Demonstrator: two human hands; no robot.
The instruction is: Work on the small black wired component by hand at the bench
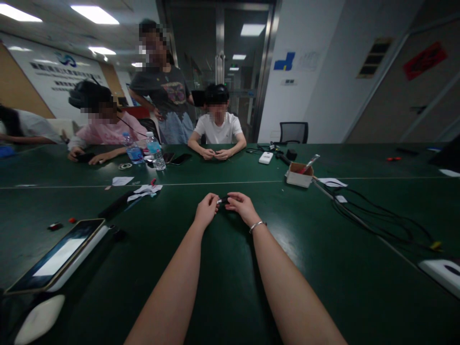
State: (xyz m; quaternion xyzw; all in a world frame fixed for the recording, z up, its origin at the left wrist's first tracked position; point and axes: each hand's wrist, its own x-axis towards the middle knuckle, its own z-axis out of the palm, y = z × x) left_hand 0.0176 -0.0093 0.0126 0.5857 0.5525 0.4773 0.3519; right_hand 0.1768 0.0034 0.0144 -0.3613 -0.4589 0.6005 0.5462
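Both my hands are stretched out over the middle of the green table (223,268). Between them is a small dark stick-like object with a shiny silver end (223,200), too small to name. My left hand (207,211) pinches the silver end between thumb and fingers. On the other side, the fingers of my right hand (242,207) close on the dark end; a silver bracelet (258,226) circles that wrist. My fingers cover part of the object.
At left lie a phone (66,256) on a white block, a white mouse-like item (40,320) and crumpled paper (145,192). Water bottles (155,152) stand farther back. At right are a small box (300,177) and black cables (381,215). Several people sit or stand across the table.
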